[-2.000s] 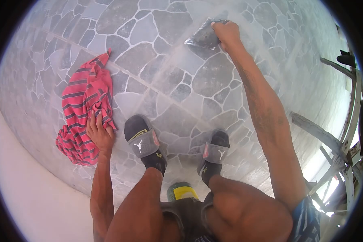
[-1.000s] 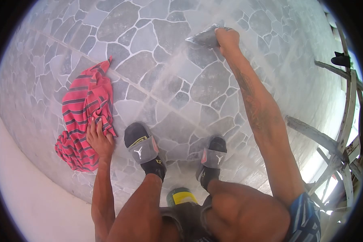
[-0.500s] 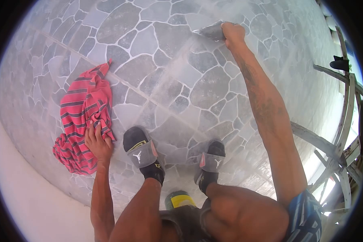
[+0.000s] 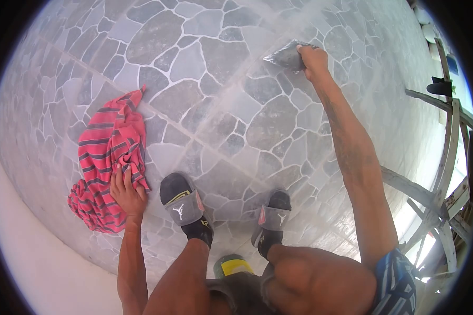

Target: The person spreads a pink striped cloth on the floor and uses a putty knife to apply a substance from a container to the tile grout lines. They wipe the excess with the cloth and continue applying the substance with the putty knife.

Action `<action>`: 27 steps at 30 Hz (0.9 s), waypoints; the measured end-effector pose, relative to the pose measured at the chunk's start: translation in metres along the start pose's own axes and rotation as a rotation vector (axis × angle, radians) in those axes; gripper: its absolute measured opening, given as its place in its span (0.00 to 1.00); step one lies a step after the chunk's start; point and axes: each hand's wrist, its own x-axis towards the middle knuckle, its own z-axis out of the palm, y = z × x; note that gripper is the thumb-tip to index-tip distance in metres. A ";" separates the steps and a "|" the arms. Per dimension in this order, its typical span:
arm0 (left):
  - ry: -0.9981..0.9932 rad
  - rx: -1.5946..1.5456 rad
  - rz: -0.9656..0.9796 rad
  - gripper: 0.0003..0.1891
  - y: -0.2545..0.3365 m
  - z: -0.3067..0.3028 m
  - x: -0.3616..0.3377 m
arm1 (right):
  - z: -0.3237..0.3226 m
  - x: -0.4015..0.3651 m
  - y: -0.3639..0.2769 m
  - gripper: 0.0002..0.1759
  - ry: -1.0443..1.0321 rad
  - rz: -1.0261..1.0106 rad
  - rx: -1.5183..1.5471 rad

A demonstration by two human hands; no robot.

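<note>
My left hand (image 4: 127, 195) rests on a bunched red cloth with dark stripes (image 4: 108, 139), its fingers stretched out over the folds. At the far end of my extended arm, my right hand (image 4: 314, 60) is closed on the near edge of a flat, dark, shiny piece (image 4: 288, 55). This piece has a bright, crinkled-looking edge pointing left and lies close over the tiled floor (image 4: 205, 113). Its exact kind does not show. The floor has a grey stone pattern with pale lines and a whitish, dusty haze around the right hand.
My feet in dark slide sandals (image 4: 184, 207) stand between the hands. A green and yellow container (image 4: 234, 266) is partly hidden under me. Wooden poles (image 4: 449, 157) line the right side, with a dark shoe-like item (image 4: 439, 86) on them. A white wall (image 4: 42, 247) curves along the left.
My right hand has come a little nearer and to the right with the dark piece, which now shows more of its flat face. The left hand stays on the cloth.
</note>
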 end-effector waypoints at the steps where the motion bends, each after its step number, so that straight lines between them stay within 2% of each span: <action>1: -0.013 0.003 0.011 0.28 0.000 -0.004 -0.002 | -0.001 -0.001 -0.001 0.20 -0.001 0.037 0.002; 3: -0.025 0.002 0.011 0.28 -0.002 -0.002 -0.008 | 0.007 0.005 -0.014 0.19 0.021 0.116 -0.014; 5: -0.010 -0.001 0.013 0.28 -0.004 0.000 -0.002 | 0.012 -0.007 -0.033 0.19 0.017 0.102 -0.097; 7: -0.002 -0.009 0.004 0.28 -0.003 0.001 -0.004 | 0.008 -0.003 -0.017 0.19 -0.029 0.022 -0.026; 14: -0.019 -0.008 0.005 0.27 0.000 -0.004 -0.001 | 0.011 0.002 -0.011 0.19 -0.045 0.033 -0.063; 17: -0.012 -0.008 -0.005 0.27 -0.001 0.000 -0.003 | 0.017 -0.019 -0.008 0.17 -0.009 -0.046 -0.091; 18: -0.022 -0.002 -0.012 0.27 0.001 -0.002 0.000 | 0.019 -0.017 -0.010 0.17 0.008 0.007 -0.005; 21: -0.030 -0.003 -0.003 0.27 0.001 -0.005 -0.001 | 0.023 -0.010 -0.015 0.17 0.008 0.012 -0.058; 23: -0.010 -0.007 0.001 0.27 -0.001 -0.003 0.002 | 0.027 -0.007 0.008 0.16 0.068 -0.092 -0.123; 25: -0.009 -0.015 0.001 0.28 -0.002 -0.001 -0.002 | 0.037 -0.040 0.008 0.16 0.143 -0.135 -0.145; 27: -0.018 -0.008 -0.018 0.28 -0.001 0.000 -0.001 | 0.046 -0.043 -0.001 0.18 0.143 -0.089 -0.119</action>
